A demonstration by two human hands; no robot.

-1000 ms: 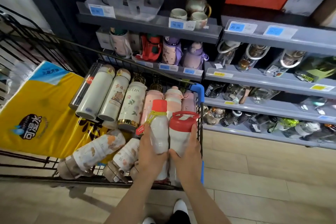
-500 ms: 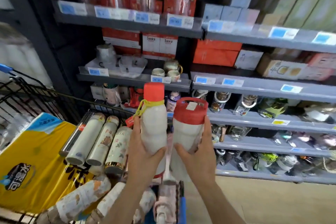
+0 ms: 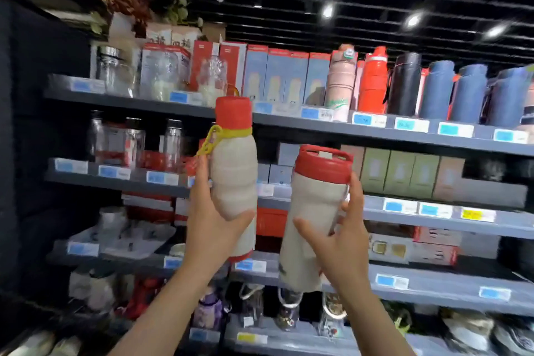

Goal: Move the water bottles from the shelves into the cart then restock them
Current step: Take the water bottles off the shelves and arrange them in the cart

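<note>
Water bottles, two, cream ribbed plastic with red caps, raised before grey shelves (image 3: pixel 375 130).
Left hand (image 3: pixel 212 220) gripped the yellow-looped bottle (image 3: pixel 234 179); right hand (image 3: pixel 338 243) gripped the handled one (image 3: pixel 315 211); labels unreadable.

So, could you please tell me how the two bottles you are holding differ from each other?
The left bottle has a narrow plain red cap with a yellow loop at its neck; the right bottle has a wider red lid with a handle across the top and no loop. The left one stands upright and higher; the right one tilts and sits lower. Both have cream bodies and red tops.
</note>
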